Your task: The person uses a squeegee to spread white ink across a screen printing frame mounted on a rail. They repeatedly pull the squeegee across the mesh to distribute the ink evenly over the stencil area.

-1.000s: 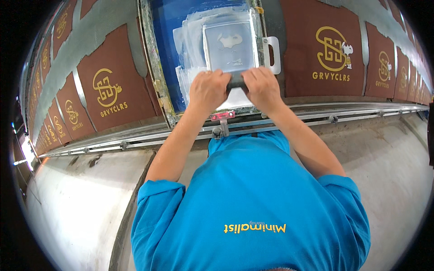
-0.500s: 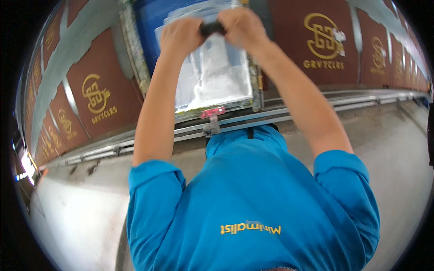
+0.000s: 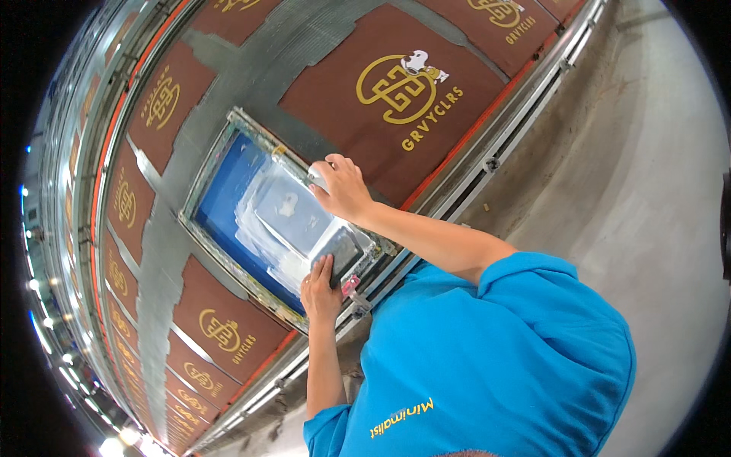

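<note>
Head view: a moment ago both hands gripped the dark squeegee (image 3: 339, 253) together over the screen (image 3: 242, 181); now they have parted, which suggests the two-handed pull has paused. The squeegee rests at the near end of the frame (image 3: 209, 169), below the white ink. The right hand (image 3: 343, 186) reaches forward, arm nearly straight, its fingers curled round the white handle (image 3: 317, 180) at the frame's edge. The left hand (image 3: 322, 297), forearm upright, lays its fingers close together against the squeegee; whether they grip it, I cannot tell.
</note>
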### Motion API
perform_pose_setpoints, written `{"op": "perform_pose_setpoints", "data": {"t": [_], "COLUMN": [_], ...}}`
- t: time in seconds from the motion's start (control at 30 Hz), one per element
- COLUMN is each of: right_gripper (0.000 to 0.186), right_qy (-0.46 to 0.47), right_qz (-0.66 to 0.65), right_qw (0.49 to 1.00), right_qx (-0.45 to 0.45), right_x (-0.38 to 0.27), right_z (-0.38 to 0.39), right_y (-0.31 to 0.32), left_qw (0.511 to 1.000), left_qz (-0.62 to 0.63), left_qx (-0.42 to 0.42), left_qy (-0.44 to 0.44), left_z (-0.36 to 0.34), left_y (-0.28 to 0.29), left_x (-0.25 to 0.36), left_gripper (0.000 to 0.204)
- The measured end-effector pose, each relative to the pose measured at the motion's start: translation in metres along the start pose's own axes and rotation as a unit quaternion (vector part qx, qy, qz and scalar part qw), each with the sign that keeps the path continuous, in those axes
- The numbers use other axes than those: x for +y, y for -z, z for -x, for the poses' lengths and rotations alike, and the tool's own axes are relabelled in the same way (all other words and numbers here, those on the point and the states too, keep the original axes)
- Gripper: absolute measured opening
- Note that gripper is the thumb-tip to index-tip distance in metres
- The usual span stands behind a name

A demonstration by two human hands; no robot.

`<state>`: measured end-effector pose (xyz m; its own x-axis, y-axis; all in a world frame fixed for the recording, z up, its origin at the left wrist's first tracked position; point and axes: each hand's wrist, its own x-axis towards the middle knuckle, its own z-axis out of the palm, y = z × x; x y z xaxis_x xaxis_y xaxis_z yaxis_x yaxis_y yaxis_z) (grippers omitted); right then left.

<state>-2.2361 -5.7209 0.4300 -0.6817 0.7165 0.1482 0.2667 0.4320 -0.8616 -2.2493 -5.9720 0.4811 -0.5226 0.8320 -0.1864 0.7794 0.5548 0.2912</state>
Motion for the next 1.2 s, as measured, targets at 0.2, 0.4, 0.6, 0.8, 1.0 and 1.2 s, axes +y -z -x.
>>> {"op": "perform_pose_setpoints", "data": {"t": [0.2, 0.4, 0.6, 0.8, 1.0, 1.2], "right_gripper": [0.038, 0.027, 0.036, 0.036, 0.041, 0.041], "right_qy": [-0.226, -0.216, -0.171, -0.067, -0.069, -0.052], "right_qz": [-0.073, -0.108, -0.049, -0.012, -0.045, -0.055], "right_qw": [0.968, 0.97, 0.983, 0.997, 0.997, 0.996], "right_qx": [-0.075, -0.012, -0.034, -0.024, -0.012, -0.035], "right_x": [0.012, 0.007, 0.01, -0.016, -0.103, -0.188], "right_z": [-0.023, -0.017, -0.024, -0.021, 0.017, 0.088], "right_y": [-0.025, -0.02, -0.029, -0.003, -0.08, -0.186], "left_qw": [0.982, 0.997, 0.991, 0.993, 0.985, 0.979], "left_qz": [0.043, 0.046, 0.012, 0.083, 0.107, 0.088], "left_qx": [-0.178, 0.019, 0.131, 0.079, 0.136, 0.184], "left_qy": [0.049, 0.065, -0.037, -0.014, 0.006, 0.028], "left_z": [-0.09, -0.15, -0.063, 0.049, 0.116, 0.201], "left_y": [0.077, 0.081, -0.005, -0.02, 0.034, 0.086], "left_x": [-0.034, -0.062, -0.045, 0.01, -0.072, -0.182], "left_gripper": [0.042, 0.046, 0.053, 0.079, 0.061, 0.039]}}
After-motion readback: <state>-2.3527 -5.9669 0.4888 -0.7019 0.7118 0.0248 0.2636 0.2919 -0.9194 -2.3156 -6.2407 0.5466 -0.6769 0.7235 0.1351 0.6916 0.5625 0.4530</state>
